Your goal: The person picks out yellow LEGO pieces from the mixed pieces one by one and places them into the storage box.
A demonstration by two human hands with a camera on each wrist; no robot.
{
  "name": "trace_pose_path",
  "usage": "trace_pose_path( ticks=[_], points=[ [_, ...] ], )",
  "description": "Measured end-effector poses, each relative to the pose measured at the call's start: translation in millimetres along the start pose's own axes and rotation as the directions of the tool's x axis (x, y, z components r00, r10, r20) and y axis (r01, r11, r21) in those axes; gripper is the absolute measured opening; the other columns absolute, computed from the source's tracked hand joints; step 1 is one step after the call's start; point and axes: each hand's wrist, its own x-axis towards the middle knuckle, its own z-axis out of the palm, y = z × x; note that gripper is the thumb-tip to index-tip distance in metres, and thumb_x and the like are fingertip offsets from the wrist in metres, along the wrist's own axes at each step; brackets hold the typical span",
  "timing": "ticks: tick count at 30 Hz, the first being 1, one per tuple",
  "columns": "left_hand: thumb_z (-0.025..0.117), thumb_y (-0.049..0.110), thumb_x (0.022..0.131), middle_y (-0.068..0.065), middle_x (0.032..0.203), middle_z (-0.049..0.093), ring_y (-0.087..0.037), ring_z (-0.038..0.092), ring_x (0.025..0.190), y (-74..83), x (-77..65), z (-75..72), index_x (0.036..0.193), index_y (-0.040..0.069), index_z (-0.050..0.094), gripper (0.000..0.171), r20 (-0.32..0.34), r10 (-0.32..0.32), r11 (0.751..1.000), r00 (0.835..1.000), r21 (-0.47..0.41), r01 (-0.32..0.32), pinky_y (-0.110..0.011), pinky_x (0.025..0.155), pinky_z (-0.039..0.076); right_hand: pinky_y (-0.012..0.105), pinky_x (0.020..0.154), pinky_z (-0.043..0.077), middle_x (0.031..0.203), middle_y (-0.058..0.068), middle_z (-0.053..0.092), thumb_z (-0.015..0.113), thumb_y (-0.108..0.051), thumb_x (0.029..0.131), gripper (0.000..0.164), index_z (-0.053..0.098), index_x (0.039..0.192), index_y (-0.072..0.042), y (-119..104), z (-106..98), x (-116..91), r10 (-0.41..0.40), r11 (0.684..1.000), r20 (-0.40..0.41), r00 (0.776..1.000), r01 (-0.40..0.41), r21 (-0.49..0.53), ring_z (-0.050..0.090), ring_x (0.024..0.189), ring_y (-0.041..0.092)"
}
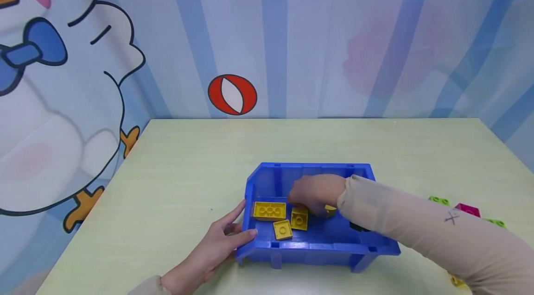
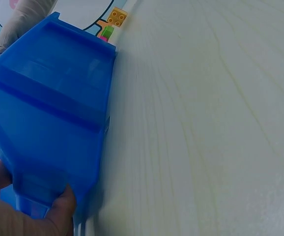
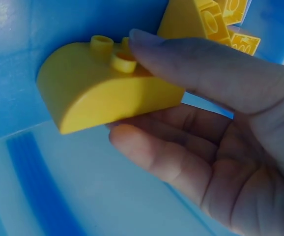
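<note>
A blue plastic bin (image 1: pixel 310 256) stands on the table. My left hand (image 1: pixel 217 243) grips its left end, with the thumb on the near corner of the rim, as the left wrist view also shows. Inside the bin, my right hand (image 1: pixel 314 191) pinches a yellow building block (image 3: pixel 120 101) with a rounded top and studs, thumb above and fingers below. To the left of that hand lie a long yellow block (image 1: pixel 269 210), a square one (image 1: pixel 299 219) and a flatter square one (image 1: pixel 282 229), undersides up. The right sleeve hides part of the bin's right end.
Right of the bin, partly behind the right forearm, lie green blocks (image 1: pixel 439 200), a magenta block (image 1: pixel 468 210) and a yellow block (image 1: pixel 456 280). A striped cartoon backdrop (image 1: pixel 313 45) rises at the table's (image 1: pixel 179 160) far edge.
</note>
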Motion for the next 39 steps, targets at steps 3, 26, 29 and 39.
trace_pose_path(
  ticks=[3, 26, 29, 39],
  points=[
    [0.072, 0.028, 0.083, -0.02, 0.116, 0.05, -0.022, 0.06, 0.088, 0.0, 0.3, 0.2, 0.148, 0.02, 0.025, 0.081, -0.004, 0.001, 1.0, 1.0, 0.003, -0.001, -0.041, 0.078, 0.055, 0.023, 0.062, 0.05, 0.07, -0.002, 0.053, 0.075, 0.001, 0.074, 0.024, 0.059, 0.08, -0.015, 1, -3, -2, 0.014, 1.0, 0.01, 1.0, -0.014, 0.023, 0.05, 0.066, 0.015],
    [0.071, 0.027, 0.083, -0.019, 0.116, 0.051, -0.022, 0.059, 0.089, -1.2, 0.8, -0.6, 0.149, 0.02, 0.025, 0.081, 0.001, 0.007, 1.0, 1.0, 0.003, -0.007, -0.042, 0.079, 0.054, 0.026, 0.065, 0.048, 0.079, -0.003, 0.053, 0.072, 0.006, 0.074, 0.028, 0.06, 0.088, -0.015, 8, -26, -32, 0.024, 0.999, -0.038, 0.999, -0.022, 0.047, 0.049, 0.076, 0.016],
    [0.071, 0.028, 0.083, -0.019, 0.116, 0.051, -0.022, 0.059, 0.09, -1.1, 0.9, -0.8, 0.148, 0.02, 0.025, 0.081, -0.004, 0.01, 1.0, 1.0, 0.008, -0.01, -0.042, 0.079, 0.054, 0.026, 0.066, 0.048, 0.08, -0.003, 0.053, 0.073, 0.005, 0.075, 0.027, 0.059, 0.087, -0.015, 8, -29, -37, 0.023, 0.998, -0.044, 0.999, -0.021, 0.056, 0.049, 0.077, 0.017],
    [0.072, 0.028, 0.082, -0.02, 0.119, 0.05, -0.022, 0.06, 0.091, -2.2, 1.9, -1.6, 0.149, 0.02, 0.024, 0.082, 0.002, 0.009, 1.0, 1.0, -0.001, -0.009, -0.043, 0.079, 0.054, 0.025, 0.058, 0.044, 0.082, 0.0, 0.055, 0.071, 0.008, 0.074, 0.03, 0.057, 0.088, -0.015, 23, -34, -67, -0.03, 0.993, -0.116, 0.993, 0.043, 0.112, 0.047, 0.071, 0.016]
  ],
)
